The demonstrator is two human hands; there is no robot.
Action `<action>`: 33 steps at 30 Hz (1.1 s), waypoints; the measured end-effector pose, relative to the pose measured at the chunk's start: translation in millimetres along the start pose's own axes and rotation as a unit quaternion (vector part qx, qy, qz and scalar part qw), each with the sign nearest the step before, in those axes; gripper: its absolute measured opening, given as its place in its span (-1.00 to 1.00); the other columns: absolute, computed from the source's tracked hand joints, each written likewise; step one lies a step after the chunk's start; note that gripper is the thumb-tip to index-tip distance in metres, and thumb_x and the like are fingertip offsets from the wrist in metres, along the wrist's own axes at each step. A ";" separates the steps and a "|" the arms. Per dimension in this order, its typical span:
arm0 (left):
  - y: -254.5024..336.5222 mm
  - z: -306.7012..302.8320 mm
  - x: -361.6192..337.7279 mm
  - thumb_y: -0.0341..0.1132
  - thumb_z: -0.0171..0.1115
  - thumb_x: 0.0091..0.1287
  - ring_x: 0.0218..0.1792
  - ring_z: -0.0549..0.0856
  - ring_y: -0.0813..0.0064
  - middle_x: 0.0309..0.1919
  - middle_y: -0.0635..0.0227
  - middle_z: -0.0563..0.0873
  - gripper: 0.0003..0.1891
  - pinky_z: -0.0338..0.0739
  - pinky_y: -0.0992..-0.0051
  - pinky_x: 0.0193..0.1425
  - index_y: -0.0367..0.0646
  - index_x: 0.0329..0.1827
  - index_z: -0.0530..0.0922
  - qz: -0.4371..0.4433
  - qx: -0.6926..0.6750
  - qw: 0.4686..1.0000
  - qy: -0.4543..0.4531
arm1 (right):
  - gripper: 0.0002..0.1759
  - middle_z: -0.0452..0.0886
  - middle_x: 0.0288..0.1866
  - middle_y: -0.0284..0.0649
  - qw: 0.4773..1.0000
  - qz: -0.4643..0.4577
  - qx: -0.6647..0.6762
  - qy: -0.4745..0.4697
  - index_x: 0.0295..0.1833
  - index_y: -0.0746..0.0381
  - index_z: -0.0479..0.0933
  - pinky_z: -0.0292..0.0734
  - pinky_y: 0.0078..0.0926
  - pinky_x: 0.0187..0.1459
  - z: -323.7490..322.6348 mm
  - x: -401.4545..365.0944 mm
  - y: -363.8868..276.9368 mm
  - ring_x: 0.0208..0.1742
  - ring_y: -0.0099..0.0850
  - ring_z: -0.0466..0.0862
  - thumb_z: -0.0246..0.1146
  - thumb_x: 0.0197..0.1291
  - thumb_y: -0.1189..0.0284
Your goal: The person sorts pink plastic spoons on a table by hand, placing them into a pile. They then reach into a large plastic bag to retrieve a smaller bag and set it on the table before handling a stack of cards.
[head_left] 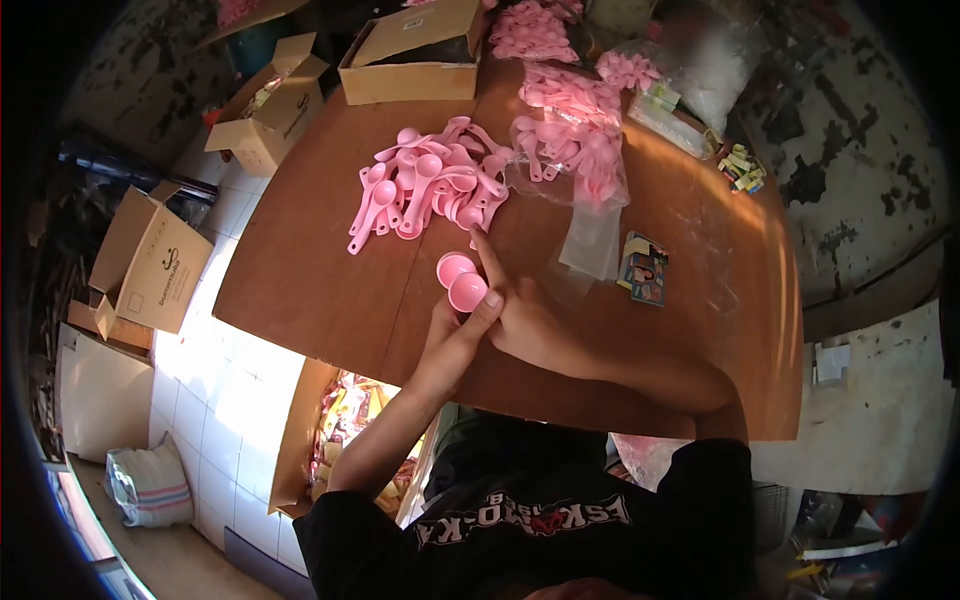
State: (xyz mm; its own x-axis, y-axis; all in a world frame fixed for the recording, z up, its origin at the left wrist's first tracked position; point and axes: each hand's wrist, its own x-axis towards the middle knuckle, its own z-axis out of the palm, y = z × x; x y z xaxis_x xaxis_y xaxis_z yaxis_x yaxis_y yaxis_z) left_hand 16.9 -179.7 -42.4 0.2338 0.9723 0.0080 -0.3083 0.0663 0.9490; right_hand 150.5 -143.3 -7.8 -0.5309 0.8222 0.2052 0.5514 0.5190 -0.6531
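Observation:
My left hand [447,335] is closed around pink plastic measuring scoops, and two of their round bowls show above its fingers. One bowl [469,292] overlaps the other bowl [455,267], and the handles are hidden in the hand. My right hand [520,310] lies right beside it, its index finger stretched out to the near edge of a heap of pink scoops [425,180]. The fingertip meets or nearly meets a scoop there. Its other fingers are mostly hidden.
A clear bag of pink scoops [575,130] lies right of the heap, with flat plastic bags [592,240] and a small printed box [644,268] nearby. An open carton [412,75] stands at the back. Below the table's left edge is a box of colourful packets [350,410].

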 end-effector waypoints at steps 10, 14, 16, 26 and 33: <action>-31.2 -25.2 -15.3 0.00 -0.05 0.51 -0.09 0.64 0.20 -0.27 0.21 0.64 -0.64 0.47 0.24 0.11 -0.15 -0.16 0.44 0.109 -0.296 0.935 0.161 | -0.60 0.64 -0.03 0.06 0.991 0.019 -0.134 0.006 0.10 0.40 0.52 0.55 -0.16 0.03 -57.9 45.7 77.9 -0.01 -0.03 0.66 0.21 0.26 0.35; -37.5 -20.0 -16.4 0.00 -0.05 0.51 -0.16 0.64 0.23 -0.30 0.20 0.63 -0.63 0.51 0.27 0.03 -0.17 -0.17 0.44 0.066 -0.272 0.944 0.173 | -0.57 0.62 -0.06 0.16 0.945 -0.042 -0.308 0.098 0.20 0.37 0.46 0.53 -0.10 0.06 -49.1 82.0 174.9 -0.04 0.08 0.65 0.16 0.23 0.43; -37.9 -19.5 -16.3 0.00 -0.06 0.53 -0.17 0.68 0.28 -0.30 0.17 0.68 -0.61 0.56 0.36 -0.06 -0.20 -0.18 0.47 0.082 -0.253 0.947 0.179 | -0.53 0.61 -0.04 0.20 0.910 -0.040 -0.384 0.154 0.24 0.37 0.44 0.52 -0.09 0.07 -51.8 103.4 174.6 -0.03 0.10 0.64 0.16 0.23 0.42; -36.7 -19.2 -20.2 -0.02 -0.07 0.54 -0.39 0.66 0.47 -0.29 0.17 0.70 -0.61 0.52 0.50 -0.31 -0.20 -0.15 0.49 0.085 -0.221 0.955 0.181 | -0.55 0.65 -0.12 0.07 0.907 0.201 -0.326 0.174 -0.02 0.24 0.56 0.58 -0.05 -0.07 -56.8 161.0 209.9 -0.09 0.00 0.68 0.20 0.13 0.11; -37.2 -19.7 -20.1 -0.02 -0.08 0.54 -0.44 0.65 0.51 -0.30 0.20 0.69 -0.61 0.50 0.53 -0.33 -0.21 -0.15 0.49 0.076 -0.224 0.957 0.167 | -0.71 0.70 -0.20 -0.08 0.914 0.092 -0.335 0.210 -0.13 0.18 0.68 0.57 -0.24 -0.14 -69.1 119.6 190.5 -0.18 -0.15 0.70 0.30 0.06 0.28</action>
State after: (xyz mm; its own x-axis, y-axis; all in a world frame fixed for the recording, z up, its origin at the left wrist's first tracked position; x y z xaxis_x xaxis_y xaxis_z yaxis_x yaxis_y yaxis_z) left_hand 5.5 -197.2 -84.0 -0.1303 0.9908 -0.0377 -0.6979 -0.0646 0.7133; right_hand 236.4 70.0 -57.4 -0.1732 0.8544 0.4899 0.9516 0.2735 -0.1404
